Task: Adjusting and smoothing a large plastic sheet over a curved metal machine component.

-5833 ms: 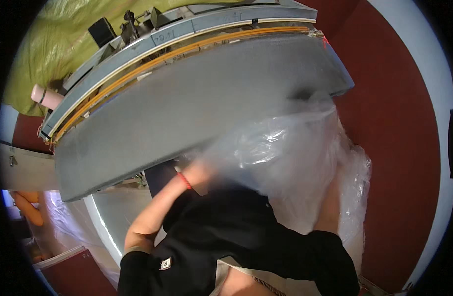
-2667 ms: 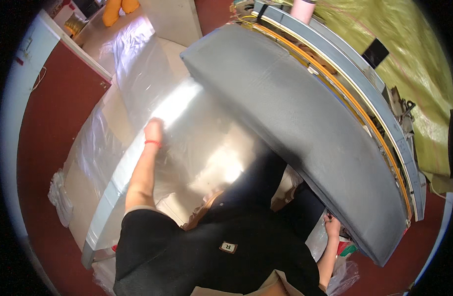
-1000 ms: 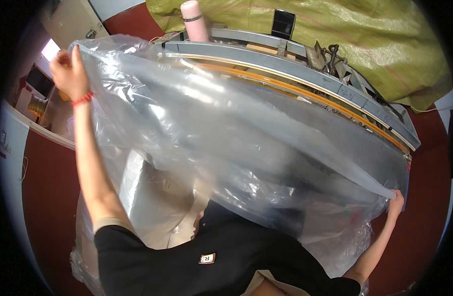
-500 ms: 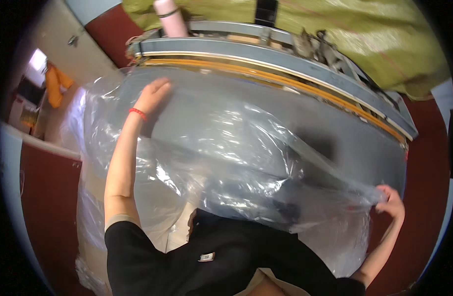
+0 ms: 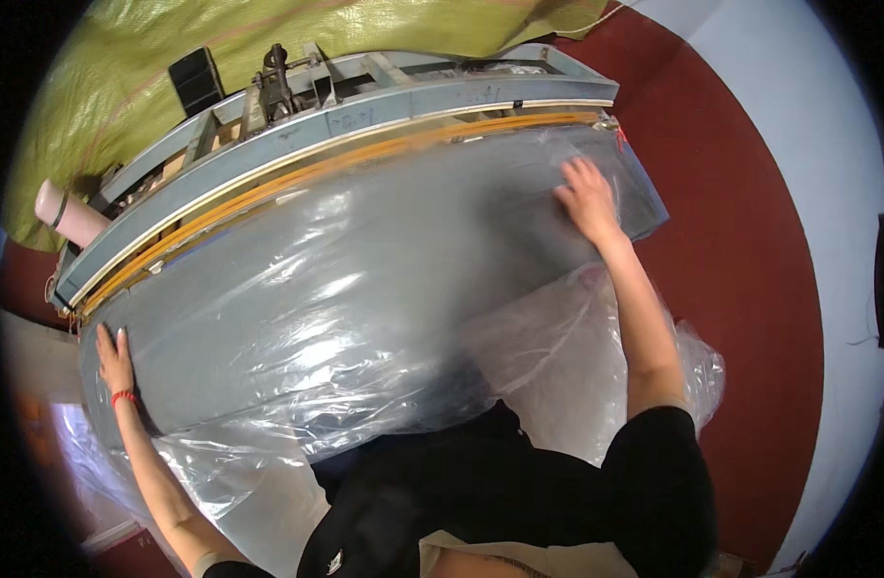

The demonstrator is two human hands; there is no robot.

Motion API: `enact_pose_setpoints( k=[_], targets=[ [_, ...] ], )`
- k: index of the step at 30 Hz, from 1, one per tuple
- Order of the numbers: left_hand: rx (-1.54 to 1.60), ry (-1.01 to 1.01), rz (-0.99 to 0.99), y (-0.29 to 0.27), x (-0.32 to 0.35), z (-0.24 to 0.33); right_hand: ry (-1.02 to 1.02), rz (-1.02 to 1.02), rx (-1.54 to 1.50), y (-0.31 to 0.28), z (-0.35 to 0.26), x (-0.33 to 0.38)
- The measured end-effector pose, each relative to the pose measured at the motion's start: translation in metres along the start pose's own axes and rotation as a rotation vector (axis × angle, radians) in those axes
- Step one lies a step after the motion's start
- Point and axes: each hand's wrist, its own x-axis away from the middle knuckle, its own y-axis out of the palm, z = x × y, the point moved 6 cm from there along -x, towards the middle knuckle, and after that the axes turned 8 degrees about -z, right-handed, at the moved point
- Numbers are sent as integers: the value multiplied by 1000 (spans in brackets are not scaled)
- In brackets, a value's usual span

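A large sheet of clear plastic film lies over a grey tabletop, creased and glossy in the middle. Its near edge hangs down toward my body, and more film bunches up below my right forearm. At the left end of the tabletop my left hand, with a red bracelet at the wrist, rests flat on the film, fingers stretched out. My right hand lies on the film near the far right corner, its fingers spread and slightly bent. Neither hand grips anything.
Along the far edge runs a blue-grey metal frame with an orange bar in front of it. A pink bottle leans at its left end. Behind are a dark phone-like slab and a yellow-green woven sheet.
My view has swung to the right. My right hand has let go of the film's edge and now lies flat at the far right; my left hand rests at the left end.
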Motion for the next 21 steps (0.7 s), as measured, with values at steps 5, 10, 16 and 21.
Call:
enact_pose_setpoints(
  k=[5,10,16,21],
  targets=[
    [-85,83,6,8,-29,-101,335,-173,-66,27,50,40],
    [33,157,104,-8,-55,-125,329,-221,-76,20,30,44],
    [503,67,453,-106,64,-69,64,127,-105,-20,-26,-11],
    [474,136,359,-58,226,-87,13,-249,-401,54,27,-16]
  ],
)
